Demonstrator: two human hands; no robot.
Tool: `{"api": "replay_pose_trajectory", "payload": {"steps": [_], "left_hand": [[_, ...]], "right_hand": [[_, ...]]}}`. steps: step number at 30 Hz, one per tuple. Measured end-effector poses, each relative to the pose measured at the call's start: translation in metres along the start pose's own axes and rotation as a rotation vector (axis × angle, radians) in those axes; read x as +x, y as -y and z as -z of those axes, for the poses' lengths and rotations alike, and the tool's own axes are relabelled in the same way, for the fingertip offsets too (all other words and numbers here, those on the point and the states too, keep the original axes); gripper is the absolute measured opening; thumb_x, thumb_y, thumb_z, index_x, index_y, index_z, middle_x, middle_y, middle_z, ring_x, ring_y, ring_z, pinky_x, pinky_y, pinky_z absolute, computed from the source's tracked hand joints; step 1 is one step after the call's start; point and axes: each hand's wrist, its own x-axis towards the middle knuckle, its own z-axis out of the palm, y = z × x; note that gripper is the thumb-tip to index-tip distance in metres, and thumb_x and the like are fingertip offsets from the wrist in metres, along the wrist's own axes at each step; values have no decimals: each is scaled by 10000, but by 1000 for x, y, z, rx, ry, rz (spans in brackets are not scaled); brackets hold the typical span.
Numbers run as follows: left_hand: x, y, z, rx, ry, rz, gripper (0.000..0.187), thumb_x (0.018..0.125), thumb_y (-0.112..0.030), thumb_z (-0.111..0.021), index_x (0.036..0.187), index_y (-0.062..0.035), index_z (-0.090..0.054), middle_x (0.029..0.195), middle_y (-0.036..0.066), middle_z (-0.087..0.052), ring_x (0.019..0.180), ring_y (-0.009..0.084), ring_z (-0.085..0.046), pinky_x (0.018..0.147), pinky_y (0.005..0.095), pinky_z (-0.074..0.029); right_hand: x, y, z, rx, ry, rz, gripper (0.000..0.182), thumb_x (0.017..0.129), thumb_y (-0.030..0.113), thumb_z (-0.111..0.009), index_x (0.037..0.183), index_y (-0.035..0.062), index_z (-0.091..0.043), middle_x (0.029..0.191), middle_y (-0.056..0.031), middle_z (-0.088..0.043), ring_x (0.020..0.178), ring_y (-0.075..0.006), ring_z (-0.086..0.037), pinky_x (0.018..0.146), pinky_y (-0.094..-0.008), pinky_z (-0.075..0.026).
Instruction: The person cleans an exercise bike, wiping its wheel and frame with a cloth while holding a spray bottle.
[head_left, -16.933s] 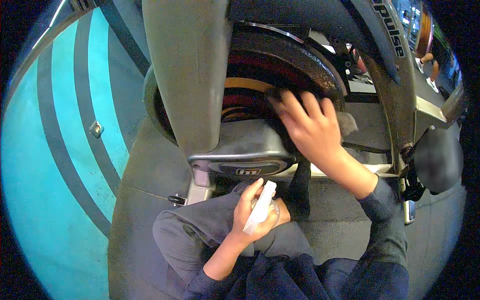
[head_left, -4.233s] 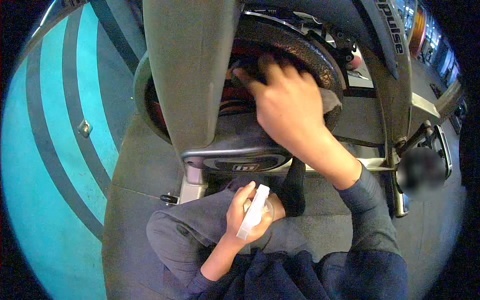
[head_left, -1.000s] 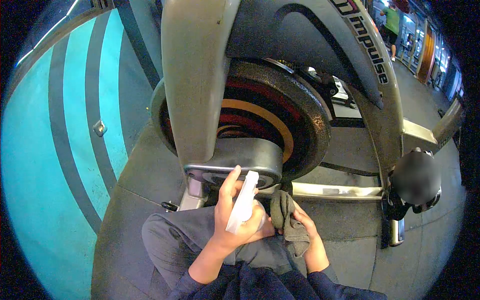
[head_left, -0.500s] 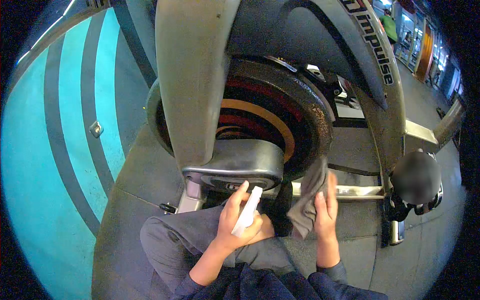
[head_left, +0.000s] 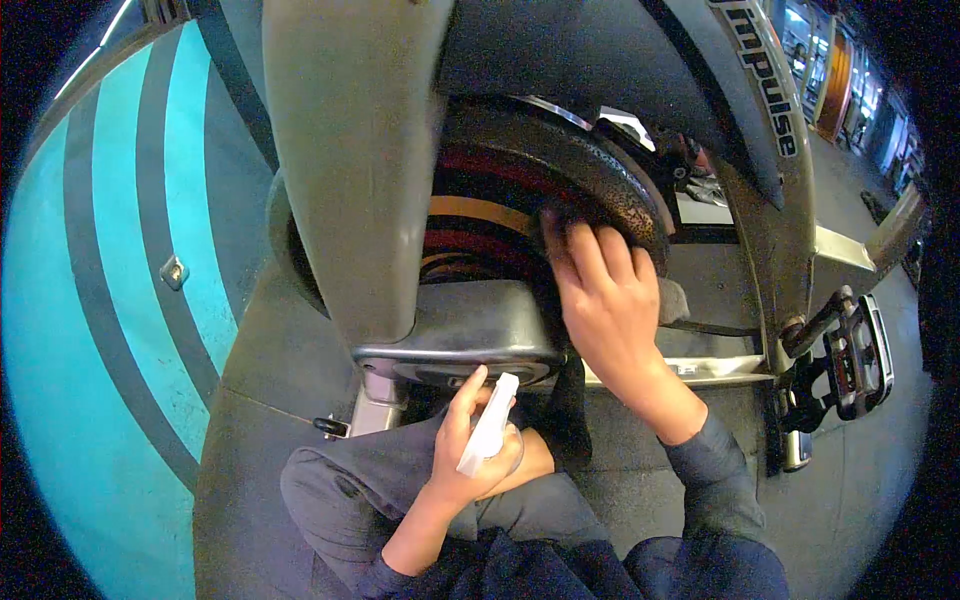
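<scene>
My left hand (head_left: 462,450) is closed around a spray bottle, low over my lap. Only its white spray head (head_left: 489,432) shows plainly; the body below is hidden by the hand. My right hand (head_left: 610,290) reaches forward to the dark flywheel (head_left: 590,165) of an exercise bike. Under its fingers is a grey cloth (head_left: 675,300), pressed to the wheel's right side; most of it is covered by the hand. The fingertips are a little blurred.
A rounded housing (head_left: 465,320) and a thick grey upright (head_left: 350,150) stand in front of the wheel. To the right are a pedal (head_left: 855,355) and a metal base bar (head_left: 720,371). Turquoise striped flooring (head_left: 110,370) lies at left.
My right hand has moved forward and up with the cloth, from beside my knee onto the flywheel. The left hand stays nearly in place. The view has shifted slightly.
</scene>
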Motion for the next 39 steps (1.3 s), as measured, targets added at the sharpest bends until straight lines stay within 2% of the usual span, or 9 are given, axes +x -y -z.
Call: {"api": "replay_pose_trajectory", "payload": {"steps": [3, 8, 16, 18, 24, 32, 34, 36, 39], "left_hand": [[-2, 4, -2, 64, 27, 3, 778, 685, 11, -617, 1378, -22, -265, 1041, 156, -586, 971, 237, -618, 809, 338, -508], [-3, -3, 0, 41, -1, 22, 742, 691, -7, -635, 1353, 7, -300, 1015, 161, -584, 902, 251, -617, 786, 349, -505], [-10, -5, 2, 96, -48, -94, 712, 700, -14, -647, 1336, 19, -329, 975, 165, -596, 846, 254, -624, 744, 359, -518], [-16, -5, 2, 9, -63, -42, 719, 700, 10, -607, 1351, -20, -304, 1054, 166, -602, 970, 238, -621, 842, 346, -495], [-12, -4, 3, 13, -34, -54, 712, 702, 1, -613, 1345, -13, -307, 1054, 172, -614, 971, 239, -620, 834, 343, -498], [-12, -2, 7, -21, -37, -21, 714, 695, 9, -605, 1343, -3, -304, 1070, 180, -601, 964, 237, -619, 829, 336, -500], [-12, 1, 7, -28, -49, -15, 715, 693, 15, -599, 1343, -1, -302, 1077, 179, -593, 960, 237, -619, 828, 336, -501], [-12, 3, 7, -26, -65, -28, 713, 692, 20, -584, 1345, 1, -298, 1100, 175, -565, 968, 235, -613, 828, 338, -505], [-14, 5, 8, -32, -63, -21, 716, 692, 28, -574, 1349, -1, -292, 1123, 172, -539, 978, 233, -606, 830, 338, -506]], "right_hand": [[27, 14, 1, 49, 13, 29, 127, 700, 192, -595, 742, 88, -655, 925, -13, -536, 839, -177, -493, 594, -338, -379], [59, 34, -8, 73, -17, 77, 489, 731, 202, -532, 1199, 73, -592, 1075, -26, -561, 916, -172, -522, 648, -312, -426], [34, 17, -3, 131, -26, -88, 439, 711, 141, -565, 1142, 180, -643, 990, -69, -563, 835, -228, -554, 595, -319, -469], [15, 9, -1, 158, -39, -209, 257, 713, 146, -572, 947, 152, -680, 921, -51, -545, 820, -229, -543, 577, -333, -446], [-48, 8, 0, 149, 122, -374, 458, 743, 88, -592, 1201, 91, -584, 1044, -123, -547, 894, -276, -562, 663, -363, -478], [9, 13, 3, 150, 28, -142, 294, 701, 248, -646, 942, 80, -651, 894, -44, -513, 816, -208, -525, 588, -331, -434], [30, 19, 4, 101, 91, -47, 288, 703, 227, -599, 951, 98, -667, 934, -38, -549, 831, -192, -531, 588, -328, -430], [47, 29, -1, 81, 77, 51, 448, 742, 193, -546, 1175, 96, -613, 1067, -71, -562, 918, -200, -553, 635, -316, -462], [60, 40, -16, 113, 38, 126, 402, 744, 189, -533, 1122, 95, -632, 1114, -62, -565, 977, -199, -541, 653, -314, -463]]}}
